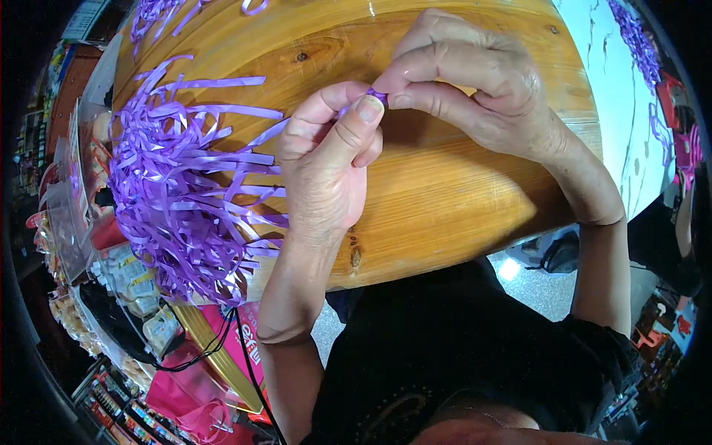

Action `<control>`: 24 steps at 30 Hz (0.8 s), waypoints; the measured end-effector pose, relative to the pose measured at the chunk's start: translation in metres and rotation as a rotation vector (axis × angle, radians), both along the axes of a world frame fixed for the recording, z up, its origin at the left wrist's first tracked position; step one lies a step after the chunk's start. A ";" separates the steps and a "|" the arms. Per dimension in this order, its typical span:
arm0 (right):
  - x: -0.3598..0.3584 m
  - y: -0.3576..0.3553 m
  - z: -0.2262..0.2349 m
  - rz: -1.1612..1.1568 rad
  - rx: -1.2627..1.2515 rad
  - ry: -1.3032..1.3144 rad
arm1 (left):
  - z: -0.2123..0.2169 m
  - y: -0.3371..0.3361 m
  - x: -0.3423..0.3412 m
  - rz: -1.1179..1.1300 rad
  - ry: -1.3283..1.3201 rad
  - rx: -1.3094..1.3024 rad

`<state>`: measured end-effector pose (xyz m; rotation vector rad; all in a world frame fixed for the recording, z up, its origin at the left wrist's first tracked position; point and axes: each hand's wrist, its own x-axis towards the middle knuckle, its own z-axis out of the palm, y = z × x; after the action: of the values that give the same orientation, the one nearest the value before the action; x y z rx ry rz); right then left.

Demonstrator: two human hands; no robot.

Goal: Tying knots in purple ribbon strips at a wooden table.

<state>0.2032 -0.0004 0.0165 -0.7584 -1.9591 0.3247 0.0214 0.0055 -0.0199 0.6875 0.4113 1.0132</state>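
Loose purple ribbons (178, 193) lie heaped at frame left, probably still to be worked; at upper centre, the left hand (331, 141) pinches a purple strip (377, 96), apparently unfinished, whose end the right hand (486, 85) pinches too.

Tangled purple ribbon heap (185, 193) on round-edged brown wooden table (445, 200)

It lies left of the bare left hand (326, 148), with the bare right hand (486, 85) just right of that. Right of the table, a flat white veined surface (604, 81) bears a purple ribbon bundle (636, 43).
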 end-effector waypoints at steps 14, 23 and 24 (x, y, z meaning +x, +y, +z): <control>0.004 -0.013 0.018 -0.059 -0.592 0.065 | 0.003 -0.001 0.003 -0.018 0.101 -0.042; -0.002 -0.007 0.004 0.000 -0.995 0.639 | 0.008 -0.002 0.000 0.033 0.203 -0.006; 0.008 0.009 -0.016 0.236 -0.502 0.468 | 0.009 -0.002 0.002 0.022 0.199 -0.002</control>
<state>0.2108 0.0090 0.0006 -0.6815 -1.5277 1.0664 0.0236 0.0037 -0.0113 0.7862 0.5941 0.9683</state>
